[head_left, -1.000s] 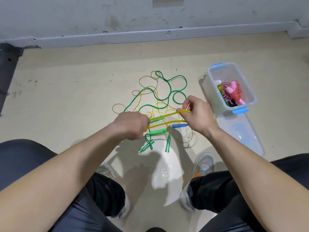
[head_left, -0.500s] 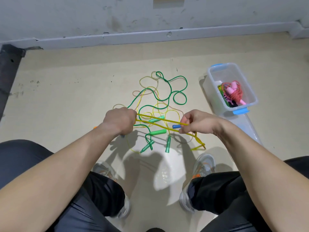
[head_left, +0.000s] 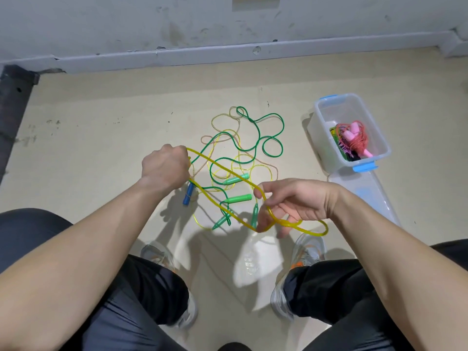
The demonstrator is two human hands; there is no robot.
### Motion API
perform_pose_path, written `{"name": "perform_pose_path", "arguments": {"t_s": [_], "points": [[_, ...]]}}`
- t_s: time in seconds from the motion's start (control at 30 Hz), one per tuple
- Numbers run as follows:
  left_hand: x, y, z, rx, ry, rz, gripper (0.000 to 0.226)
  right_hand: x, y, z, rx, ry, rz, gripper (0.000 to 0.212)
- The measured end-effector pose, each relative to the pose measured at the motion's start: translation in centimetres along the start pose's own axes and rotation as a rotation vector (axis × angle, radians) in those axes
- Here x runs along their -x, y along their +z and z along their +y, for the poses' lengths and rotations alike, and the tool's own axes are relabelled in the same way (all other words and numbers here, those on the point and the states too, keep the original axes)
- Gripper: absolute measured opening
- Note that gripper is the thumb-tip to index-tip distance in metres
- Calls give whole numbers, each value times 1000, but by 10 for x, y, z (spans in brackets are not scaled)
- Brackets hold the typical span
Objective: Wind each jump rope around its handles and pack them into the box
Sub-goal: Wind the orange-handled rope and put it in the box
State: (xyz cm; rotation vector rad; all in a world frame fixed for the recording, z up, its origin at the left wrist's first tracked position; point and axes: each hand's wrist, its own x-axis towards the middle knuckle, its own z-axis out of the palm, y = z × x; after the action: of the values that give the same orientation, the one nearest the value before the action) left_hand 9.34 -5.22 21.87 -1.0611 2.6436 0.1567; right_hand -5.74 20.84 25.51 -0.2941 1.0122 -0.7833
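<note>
Rope by rope: a person crouches over a beige floor point(head_left: 101, 148), knees at 7 and 5 o'clock in the head view, partway through winding a jump rope. The clear box point(head_left: 342, 110) stands open at 2 o'clock from the tangle. Its lid point(head_left: 367, 196) lies flat on the floor at the box's 5 o'clock, apparently so finished ropes can drop straight in. A pink-and-red bundle point(head_left: 354, 138) lies inside on top of other coloured ones.

At the centre, a green rope point(head_left: 281, 148) sprawls in loose loops among thinner pale strands, not yet wound. Raised above it, the yellow rope point(head_left: 222, 168) runs in two strands from 10 o'clock down to 4 o'clock, drawn out between the hands so each turn lies snug.

The left hand point(head_left: 164, 168) is a closed fist, its grip clamped on the yellow rope's upper end as the anchor. The right hand point(head_left: 298, 201) pinches the rope between thumb and forefinger, with a slack loop trailing under the curled fingers, ready to be carried round.

Four green handles point(head_left: 238, 198) lie on the floor between the hands. A blue handle point(head_left: 188, 195) sits just below the left fist; whether it hangs from that grip or rests on the floor cannot be told.
</note>
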Motion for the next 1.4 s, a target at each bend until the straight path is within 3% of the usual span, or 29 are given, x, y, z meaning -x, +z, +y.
{"name": "perform_pose_path", "arguments": {"t_s": [0.07,0.17,0.33,0.4,0.53,0.63,0.7,0.87,1.0,1.13,1.27,1.33,1.4], "points": [[-1,2,-2,-40,28,66,31,0,-2,1,-113,-125,-9,26],[-1,3,-6,-80,40,114,31,0,-9,6,-124,-277,-35,30],[3,-1,-7,-102,29,100,30,10,-17,4,-20,-341,238,35],[2,-1,-6,-67,31,59,33,8,-17,4,123,-334,450,33],[0,-5,-1,128,85,-136,35,-4,-23,10,637,-296,922,26],[0,-18,-1,230,121,-159,29,-6,-33,12,1023,-84,1021,25],[-1,-28,-3,300,186,-201,24,-2,-46,13,1137,98,1056,26],[3,-42,-6,685,166,-274,25,5,-63,19,1064,342,1046,35],[6,-50,-2,1106,73,-325,23,-3,-49,25,1021,409,840,32],[14,-59,14,1382,71,-426,29,-20,-43,36,1217,503,826,25],[25,-69,33,1563,81,-498,32,-34,-34,42,1332,598,843,35],[29,-72,40,1628,84,-512,31,-40,-32,43,1394,570,795,48],[31,-75,45,1706,71,-522,31,-46,-22,34,1219,298,685,76]]}}
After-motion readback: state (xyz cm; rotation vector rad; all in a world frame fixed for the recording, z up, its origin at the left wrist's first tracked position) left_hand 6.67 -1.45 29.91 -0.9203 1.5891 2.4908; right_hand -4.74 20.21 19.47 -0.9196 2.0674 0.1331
